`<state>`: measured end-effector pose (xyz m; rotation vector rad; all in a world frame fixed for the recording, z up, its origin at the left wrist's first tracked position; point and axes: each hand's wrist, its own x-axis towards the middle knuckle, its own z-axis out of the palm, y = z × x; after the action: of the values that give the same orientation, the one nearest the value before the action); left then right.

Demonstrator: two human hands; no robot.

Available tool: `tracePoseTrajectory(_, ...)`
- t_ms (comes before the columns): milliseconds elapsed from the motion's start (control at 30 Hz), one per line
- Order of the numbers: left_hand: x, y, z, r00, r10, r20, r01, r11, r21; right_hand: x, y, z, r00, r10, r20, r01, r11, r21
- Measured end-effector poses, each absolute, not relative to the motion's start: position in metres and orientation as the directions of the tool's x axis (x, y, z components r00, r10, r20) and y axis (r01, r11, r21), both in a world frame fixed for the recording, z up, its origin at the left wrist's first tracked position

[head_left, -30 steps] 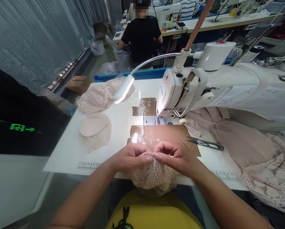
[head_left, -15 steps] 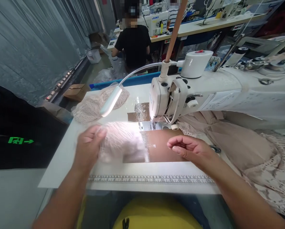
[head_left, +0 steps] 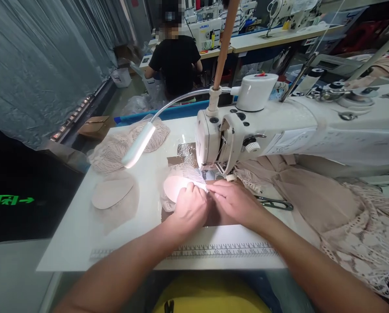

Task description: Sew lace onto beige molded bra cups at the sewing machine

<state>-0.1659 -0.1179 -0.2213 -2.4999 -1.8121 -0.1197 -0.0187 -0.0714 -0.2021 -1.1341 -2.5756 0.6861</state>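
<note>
Under the needle area of the white sewing machine (head_left: 214, 143) lies a pale pink oval fabric pad (head_left: 173, 188) on a beige lace piece (head_left: 167, 204). My left hand (head_left: 191, 204) is closed, its curled fingers pressing on the pad's right part. My right hand (head_left: 233, 200) comes from the other side, fingers together and tips at the pad's right edge, close to the needle. The fingertips of both hands nearly meet, and the exact grip there is partly hidden. Bright lamp light washes out the pad's surface.
Another oval pad (head_left: 112, 193) with sheer fabric lies left on the white table (head_left: 73, 234). Behind it are bunched lace pieces (head_left: 112, 152) beneath a lamp (head_left: 138, 145). Dark thread snips (head_left: 275, 203) and a beige lace garment (head_left: 324, 195) lie right. A person (head_left: 174, 65) sits beyond.
My left hand has moved right with the lace piece, bringing it to the needle area. My right hand has moved slightly left and closed at its edge. The oval pad on the left now shows.
</note>
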Motion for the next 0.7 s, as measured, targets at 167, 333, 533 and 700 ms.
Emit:
tracePoseTrajectory(167,-0.187,-0.122,-0.188,0.428,0.904,-0.01,0.852,-0.399,0.339,-0.027,-0.079,-0.215,-0.705,0.709,0.02,0.681,0.685,-0.257)
tracePoseTrajectory(333,-0.208,-0.109,-0.192,0.494,0.865,0.091,0.724,-0.466,0.509,-0.029,-0.081,-0.221,-0.684,0.728,0.047,0.722,0.685,-0.096)
tracePoseTrajectory(533,-0.212,-0.091,-0.228,0.521,0.821,0.235,0.778,-0.569,0.266,-0.034,-0.079,-0.222,-0.631,0.771,0.087,0.772,0.635,-0.038)
tracePoseTrajectory(700,-0.221,-0.077,-0.231,0.562,0.79,0.246,0.746,-0.612,0.261,-0.038,-0.075,-0.221,-0.582,0.81,0.07,0.809,0.585,-0.053)
